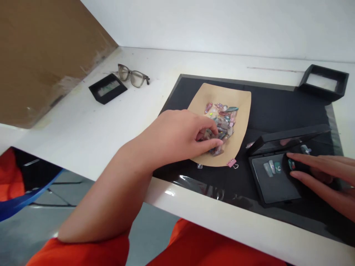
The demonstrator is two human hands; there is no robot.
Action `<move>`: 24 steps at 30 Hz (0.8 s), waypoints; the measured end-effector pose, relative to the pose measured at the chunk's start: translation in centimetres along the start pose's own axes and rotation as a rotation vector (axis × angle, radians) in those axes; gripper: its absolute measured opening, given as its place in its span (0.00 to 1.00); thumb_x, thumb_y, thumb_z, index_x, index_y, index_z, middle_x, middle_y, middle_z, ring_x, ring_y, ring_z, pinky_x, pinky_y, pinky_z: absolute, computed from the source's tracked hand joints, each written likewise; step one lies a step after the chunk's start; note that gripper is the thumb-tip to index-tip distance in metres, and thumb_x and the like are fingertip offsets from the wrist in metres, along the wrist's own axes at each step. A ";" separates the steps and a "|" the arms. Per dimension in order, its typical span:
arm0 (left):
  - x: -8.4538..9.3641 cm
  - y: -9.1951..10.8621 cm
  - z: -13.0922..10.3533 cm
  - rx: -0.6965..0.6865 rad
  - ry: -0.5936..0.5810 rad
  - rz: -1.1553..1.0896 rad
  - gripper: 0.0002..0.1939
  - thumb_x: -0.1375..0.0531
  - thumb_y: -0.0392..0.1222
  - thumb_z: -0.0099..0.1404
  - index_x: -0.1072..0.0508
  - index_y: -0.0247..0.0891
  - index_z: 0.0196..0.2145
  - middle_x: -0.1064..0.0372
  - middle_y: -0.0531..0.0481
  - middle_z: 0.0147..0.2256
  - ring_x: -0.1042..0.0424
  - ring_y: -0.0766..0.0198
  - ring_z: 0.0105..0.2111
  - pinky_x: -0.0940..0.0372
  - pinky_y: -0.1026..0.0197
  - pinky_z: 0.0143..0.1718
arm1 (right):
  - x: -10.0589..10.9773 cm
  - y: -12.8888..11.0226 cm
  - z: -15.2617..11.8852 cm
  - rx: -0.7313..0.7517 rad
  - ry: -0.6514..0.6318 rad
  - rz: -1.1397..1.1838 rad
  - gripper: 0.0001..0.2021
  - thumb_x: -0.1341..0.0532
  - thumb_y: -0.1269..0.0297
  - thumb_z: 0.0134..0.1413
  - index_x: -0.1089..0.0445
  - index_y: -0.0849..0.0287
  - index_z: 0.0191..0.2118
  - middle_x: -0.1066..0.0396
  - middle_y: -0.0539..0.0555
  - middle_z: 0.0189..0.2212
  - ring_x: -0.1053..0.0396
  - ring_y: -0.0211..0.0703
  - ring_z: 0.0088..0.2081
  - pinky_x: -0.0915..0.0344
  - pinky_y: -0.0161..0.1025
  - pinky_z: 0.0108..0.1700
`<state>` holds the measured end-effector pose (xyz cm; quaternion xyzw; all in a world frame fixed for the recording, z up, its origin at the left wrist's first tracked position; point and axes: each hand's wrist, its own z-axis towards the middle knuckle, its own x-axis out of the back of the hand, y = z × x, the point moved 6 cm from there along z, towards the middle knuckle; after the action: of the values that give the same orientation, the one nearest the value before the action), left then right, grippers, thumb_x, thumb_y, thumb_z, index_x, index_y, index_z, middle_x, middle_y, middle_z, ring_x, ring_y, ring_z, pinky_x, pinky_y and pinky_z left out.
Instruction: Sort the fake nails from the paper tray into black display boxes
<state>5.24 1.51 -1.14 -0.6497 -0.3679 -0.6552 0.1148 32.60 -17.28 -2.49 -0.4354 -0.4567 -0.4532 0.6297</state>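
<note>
In the head view, the left hand [180,135] reaches over a shallow tan paper tray [242,107] on a smooth black sheet [277,111], its grip curled into a pile of glossy multicoloured nail-shaped pieces [226,120]; whether it holds any, I cannot tell. The right hand [335,169] has its grip pinching a small glossy green-and-red nail-shaped piece [291,164] at the right edge of an open black hinged box [280,194], near three clear and green nail-shaped pieces [271,167] lying inside it. Translucent grey-framed glasses [137,78] rest on the white table [133,122].
</note>
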 end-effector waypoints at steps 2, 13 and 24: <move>-0.1 0.4 -0.3 0.051 -0.109 0.029 0.18 0.38 0.61 0.75 0.14 0.50 0.49 0.17 0.54 0.36 0.24 0.59 0.33 0.43 0.60 0.33 | -0.1 -0.2 0.2 -0.012 -0.019 0.020 0.23 0.47 0.43 0.81 0.16 0.42 0.61 0.17 0.46 0.30 0.35 0.38 0.15 0.37 0.40 0.19; -0.5 0.7 -0.5 -0.051 -0.147 0.001 0.15 0.38 0.53 0.76 0.14 0.53 0.52 0.15 0.55 0.52 0.18 0.55 0.49 0.33 0.57 0.46 | 0.3 -1.5 0.7 0.054 0.042 0.023 0.28 0.50 0.43 0.83 0.14 0.50 0.55 0.16 0.49 0.30 0.22 0.43 0.22 0.30 0.38 0.21; 0.3 0.8 -0.6 -0.102 0.010 0.063 0.13 0.39 0.47 0.76 0.13 0.51 0.50 0.14 0.54 0.44 0.19 0.57 0.40 0.33 0.58 0.40 | 0.2 -2.1 1.5 0.057 0.021 0.082 0.28 0.47 0.40 0.82 0.13 0.51 0.55 0.19 0.49 0.25 0.30 0.39 0.16 0.35 0.36 0.18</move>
<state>5.22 0.69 -0.49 -0.6627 -0.3127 -0.6725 0.1040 30.35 -16.35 -1.70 -0.4308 -0.4445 -0.4182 0.6648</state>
